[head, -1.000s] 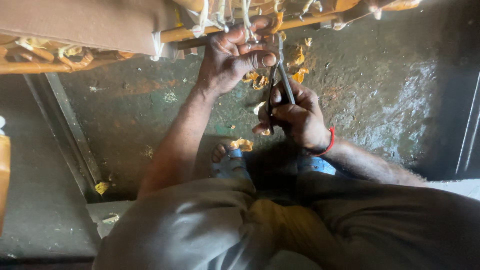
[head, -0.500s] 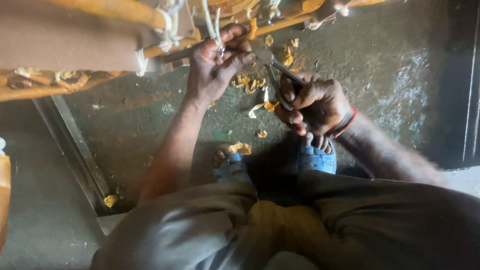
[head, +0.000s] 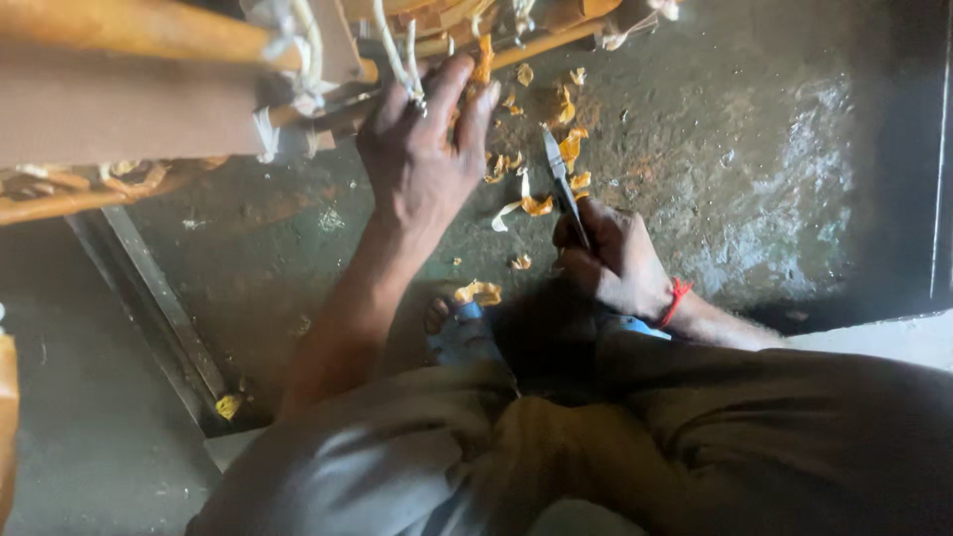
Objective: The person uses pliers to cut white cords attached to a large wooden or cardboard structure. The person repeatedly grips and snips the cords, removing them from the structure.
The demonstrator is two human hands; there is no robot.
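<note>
Left hand (head: 422, 159) raised to the pale wooden furniture frame (head: 149, 89) at top left, fingers curled tight around a thin wooden rail and the white cord strands (head: 397, 55) lashed to it. Right hand (head: 611, 258) lower and to the right, closed firmly on the handles of slim grey metal pliers (head: 559, 184), tips pointing up toward the frame, apart from the rail. Red thread band (head: 675, 301) on the right wrist. Curled orange-yellow shavings (head: 571, 149) scattered on the worn grey-green concrete floor (head: 754, 179) between and beyond the hands. Toes in a blue sandal (head: 457, 328) below, just above the grey-clad knees.
</note>
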